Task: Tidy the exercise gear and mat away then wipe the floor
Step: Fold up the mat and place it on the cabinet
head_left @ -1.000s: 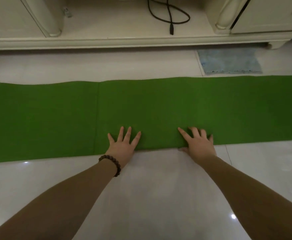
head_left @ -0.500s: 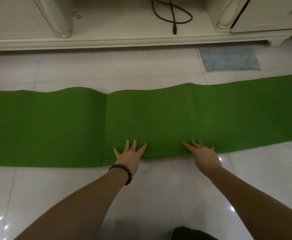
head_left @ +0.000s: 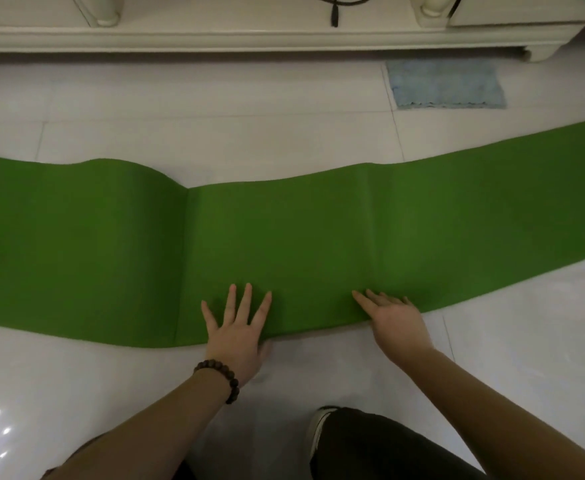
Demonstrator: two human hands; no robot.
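Observation:
A long green mat (head_left: pixel 284 237) lies across the white tiled floor from the left edge to the right edge, with its middle bowed toward me and a hump at the far left. My left hand (head_left: pixel 237 336), with a bead bracelet on the wrist, rests on the mat's near edge, fingers spread on top and thumb tucked under the edge. My right hand (head_left: pixel 396 323) holds the same edge a little to the right, fingers laid on top.
A light blue cloth (head_left: pixel 447 84) lies flat on the floor beyond the mat at the right. A cream cabinet base (head_left: pixel 215 38) runs along the back, with a black cable (head_left: pixel 334 12) hanging over it. My knee (head_left: pixel 370 445) in dark trousers is at the bottom.
The middle of the mat has slid toward me with both hands on its near edge, so the mat now curves. The view has tilted down and my knee has come into sight.

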